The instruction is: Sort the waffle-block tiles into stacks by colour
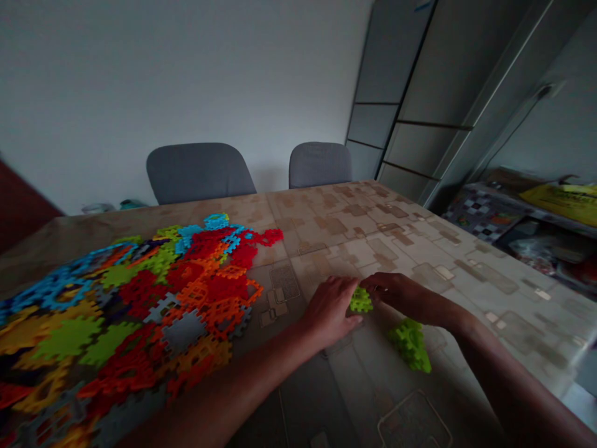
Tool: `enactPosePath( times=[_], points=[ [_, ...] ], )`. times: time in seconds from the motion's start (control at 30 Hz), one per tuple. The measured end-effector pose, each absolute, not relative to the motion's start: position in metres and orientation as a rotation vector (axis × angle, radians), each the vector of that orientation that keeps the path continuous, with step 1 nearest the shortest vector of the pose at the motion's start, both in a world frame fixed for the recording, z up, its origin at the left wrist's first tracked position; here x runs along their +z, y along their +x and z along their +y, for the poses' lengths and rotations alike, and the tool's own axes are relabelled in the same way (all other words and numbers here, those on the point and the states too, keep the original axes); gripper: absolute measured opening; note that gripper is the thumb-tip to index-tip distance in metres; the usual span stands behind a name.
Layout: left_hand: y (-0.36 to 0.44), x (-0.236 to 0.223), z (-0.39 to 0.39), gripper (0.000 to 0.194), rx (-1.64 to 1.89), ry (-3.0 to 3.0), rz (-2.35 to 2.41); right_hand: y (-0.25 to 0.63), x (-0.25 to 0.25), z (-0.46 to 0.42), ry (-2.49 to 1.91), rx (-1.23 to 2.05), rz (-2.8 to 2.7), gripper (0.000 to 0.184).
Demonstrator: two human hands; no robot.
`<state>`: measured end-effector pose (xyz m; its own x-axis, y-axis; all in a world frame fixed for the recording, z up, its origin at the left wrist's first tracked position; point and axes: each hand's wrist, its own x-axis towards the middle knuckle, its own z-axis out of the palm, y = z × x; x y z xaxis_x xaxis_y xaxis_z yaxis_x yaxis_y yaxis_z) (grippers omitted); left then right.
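Between my two hands is a small lime-green toothed plastic building piece (pixel 360 300), held just over the patterned tabletop. My left hand (pixel 332 309) closes on it from the left, thumb below and fingers above. From the right, my right hand (pixel 396 292) bends its fingers down to the piece's edge; its fingertips are partly hidden. A second lime-green toothed form (pixel 410 344), which looks like several pieces joined together, rests on the table just below my right wrist.
A wide heap of flat interlocking pieces (pixel 186 292) in red, orange, blue, green, yellow and grey covers the table's left side. Two grey chairs (pixel 200 171) stand behind the far edge of the table (pixel 336 218). A low shelf with a yellow bag (pixel 564 199) is at right.
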<state>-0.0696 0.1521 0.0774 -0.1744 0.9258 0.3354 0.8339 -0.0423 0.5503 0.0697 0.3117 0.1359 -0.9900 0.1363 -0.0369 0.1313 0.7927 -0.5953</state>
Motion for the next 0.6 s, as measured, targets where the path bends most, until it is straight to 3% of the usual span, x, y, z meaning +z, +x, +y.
enactPosePath(
  times=[0.6],
  points=[
    [-0.042, 0.074, 0.148, 0.046, 1.192, 1.698, 2.227, 0.083, 0.136, 0.306, -0.234, 1.106, -2.914, 0.032]
  ],
)
